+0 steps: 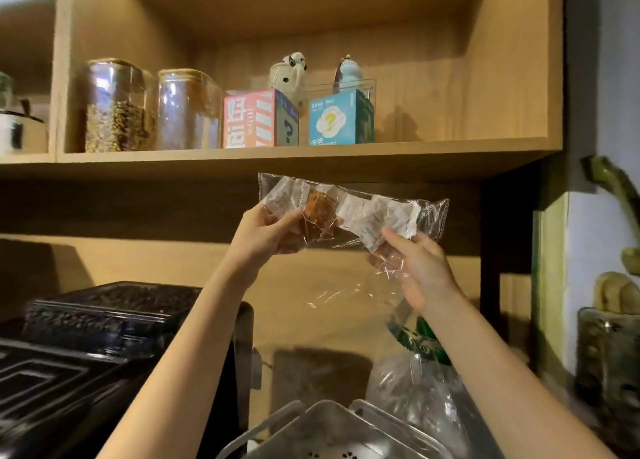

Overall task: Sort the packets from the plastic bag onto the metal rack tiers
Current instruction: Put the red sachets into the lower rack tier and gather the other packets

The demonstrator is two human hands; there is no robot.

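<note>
Left hand (268,231) and right hand (417,269) each pinch one end of a clear plastic bag (353,212) (small packets (377,217) inside), raised above the perforated metal rack (332,434).

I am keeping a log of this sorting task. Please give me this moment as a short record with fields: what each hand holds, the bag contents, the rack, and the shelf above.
left hand: left hand grips the left end of the clear plastic bag
right hand: right hand grips the bag's lower right part
bag contents: several small packets, white ones and one orange-brown
bag position: held up in the air, below the wooden shelf
metal rack: metal rack at the bottom edge, partly visible
shelf items: two glass jars, two small boxes
</note>
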